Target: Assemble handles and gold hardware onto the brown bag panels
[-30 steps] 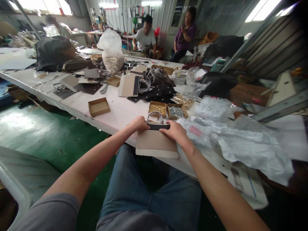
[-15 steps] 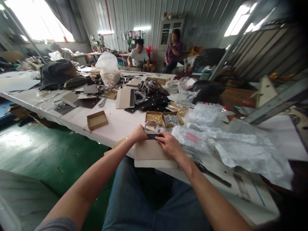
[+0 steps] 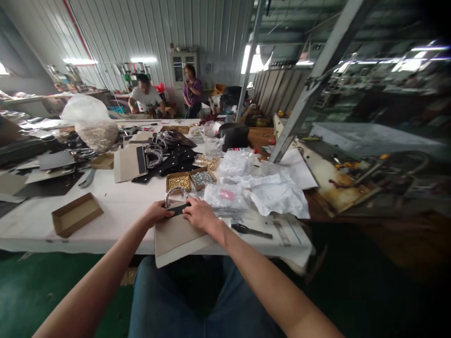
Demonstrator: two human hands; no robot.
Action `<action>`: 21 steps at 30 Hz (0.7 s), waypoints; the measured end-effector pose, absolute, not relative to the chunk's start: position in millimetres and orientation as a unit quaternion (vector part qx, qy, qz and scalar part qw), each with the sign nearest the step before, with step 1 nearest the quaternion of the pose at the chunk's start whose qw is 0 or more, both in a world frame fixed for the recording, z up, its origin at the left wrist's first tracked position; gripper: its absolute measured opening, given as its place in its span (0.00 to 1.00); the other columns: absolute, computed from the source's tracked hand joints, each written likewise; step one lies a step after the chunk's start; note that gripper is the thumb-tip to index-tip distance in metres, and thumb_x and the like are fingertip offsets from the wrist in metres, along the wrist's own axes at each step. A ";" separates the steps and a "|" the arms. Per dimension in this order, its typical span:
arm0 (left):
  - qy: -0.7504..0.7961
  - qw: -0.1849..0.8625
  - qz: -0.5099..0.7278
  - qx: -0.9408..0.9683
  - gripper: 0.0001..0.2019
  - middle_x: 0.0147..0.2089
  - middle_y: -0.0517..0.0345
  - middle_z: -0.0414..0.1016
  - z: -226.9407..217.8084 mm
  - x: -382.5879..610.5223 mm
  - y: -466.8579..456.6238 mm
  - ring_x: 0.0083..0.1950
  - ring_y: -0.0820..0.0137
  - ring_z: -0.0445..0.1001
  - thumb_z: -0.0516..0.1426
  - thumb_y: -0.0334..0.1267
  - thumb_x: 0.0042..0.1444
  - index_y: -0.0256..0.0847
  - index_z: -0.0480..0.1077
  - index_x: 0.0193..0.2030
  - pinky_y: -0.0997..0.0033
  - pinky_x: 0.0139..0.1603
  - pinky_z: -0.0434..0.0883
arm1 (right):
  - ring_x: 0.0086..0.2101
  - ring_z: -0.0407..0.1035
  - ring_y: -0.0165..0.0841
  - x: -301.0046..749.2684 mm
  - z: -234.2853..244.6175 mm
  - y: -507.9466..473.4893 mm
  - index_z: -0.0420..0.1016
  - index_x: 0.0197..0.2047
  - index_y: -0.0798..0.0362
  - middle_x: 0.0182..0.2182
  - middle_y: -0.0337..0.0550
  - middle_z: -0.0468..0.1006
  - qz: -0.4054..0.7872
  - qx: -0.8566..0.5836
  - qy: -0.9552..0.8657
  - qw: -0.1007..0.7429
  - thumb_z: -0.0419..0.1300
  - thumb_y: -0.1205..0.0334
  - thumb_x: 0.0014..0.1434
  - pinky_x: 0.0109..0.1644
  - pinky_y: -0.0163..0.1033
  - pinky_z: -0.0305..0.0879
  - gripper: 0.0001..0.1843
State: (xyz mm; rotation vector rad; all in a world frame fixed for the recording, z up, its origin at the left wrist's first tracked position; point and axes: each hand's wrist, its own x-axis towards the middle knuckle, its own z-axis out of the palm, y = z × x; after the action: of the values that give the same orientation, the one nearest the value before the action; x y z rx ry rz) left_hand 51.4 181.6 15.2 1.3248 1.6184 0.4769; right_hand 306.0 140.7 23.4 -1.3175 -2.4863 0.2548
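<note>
A beige bag panel with a dark strip along its top lies at the table's front edge, its lower part reaching past the edge. A curved handle in clear wrapping rises from the strip. My left hand is closed on the left end of the strip, thumb on top. My right hand grips the panel's right side, with its fingertips pressed on the strip. Just behind the handle are a box of gold-coloured studs and a box of silver-coloured studs.
An open cardboard box sits to the left. Black pieces and another beige panel are piled farther back. Plastic packets and a black-handled tool lie right. A metal post slants beyond. Two people are across the table.
My view has swung to the right, so the table's right end now shows. Both hands still hold the panel, which looks slightly turned.
</note>
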 end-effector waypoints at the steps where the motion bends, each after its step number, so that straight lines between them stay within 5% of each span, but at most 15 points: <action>1: 0.669 0.466 0.186 0.548 0.27 0.43 0.54 0.89 15.4 53.0 182.5 0.44 0.57 0.86 0.77 0.42 0.45 0.41 0.84 0.54 0.68 0.39 0.78 | 0.58 0.70 0.46 307.5 22.0 139.4 0.92 0.49 0.43 0.60 0.48 0.78 0.086 -0.459 -0.869 0.162 0.68 0.51 0.77 0.59 0.49 0.71 0.11; 8: 0.720 0.369 0.120 0.575 0.17 0.37 0.53 0.85 21.3 64.9 186.7 0.41 0.58 0.84 0.74 0.37 0.44 0.38 0.81 0.42 0.71 0.33 0.70 | 0.60 0.69 0.48 308.8 14.9 132.0 0.89 0.52 0.42 0.63 0.48 0.79 0.064 -0.460 -0.867 0.182 0.62 0.52 0.80 0.58 0.51 0.71 0.13; 15: 0.734 0.320 0.069 0.596 0.17 0.40 0.51 0.88 36.0 73.3 184.4 0.46 0.54 0.87 0.73 0.36 0.45 0.40 0.81 0.43 0.72 0.34 0.72 | 0.61 0.71 0.48 304.6 11.0 121.8 0.89 0.54 0.44 0.65 0.49 0.80 0.075 -0.469 -0.851 0.223 0.61 0.56 0.80 0.62 0.52 0.71 0.13; 21: 0.743 0.298 0.040 0.598 0.20 0.48 0.44 0.90 36.3 71.6 189.4 0.49 0.54 0.88 0.74 0.37 0.47 0.36 0.83 0.48 0.71 0.36 0.73 | 0.60 0.77 0.43 349.6 12.2 112.8 0.84 0.66 0.45 0.62 0.48 0.83 0.141 -0.472 -0.782 0.382 0.60 0.64 0.78 0.68 0.49 0.72 0.19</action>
State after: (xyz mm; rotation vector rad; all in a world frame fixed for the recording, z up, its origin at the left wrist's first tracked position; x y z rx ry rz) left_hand 71.6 189.4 36.3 1.5905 1.9740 0.1050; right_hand 349.6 112.8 12.2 -1.2027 -1.9949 0.3599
